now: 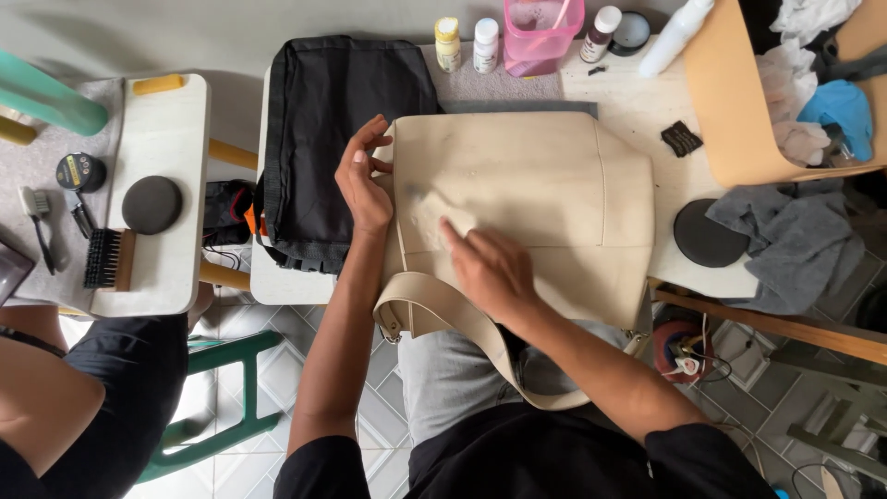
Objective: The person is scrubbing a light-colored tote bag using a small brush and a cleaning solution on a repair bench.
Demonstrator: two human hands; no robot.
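Black bag (342, 139) beside; brush (108, 259), round black pad (151, 204) on left board; grey cloth (795, 240) right.

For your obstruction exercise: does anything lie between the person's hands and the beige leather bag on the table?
Nothing visible does. The left hand rests directly on the left edge of the beige leather bag, and the right hand presses its front, fingertips blurred over a pale patch. The black fabric bag lies alongside.
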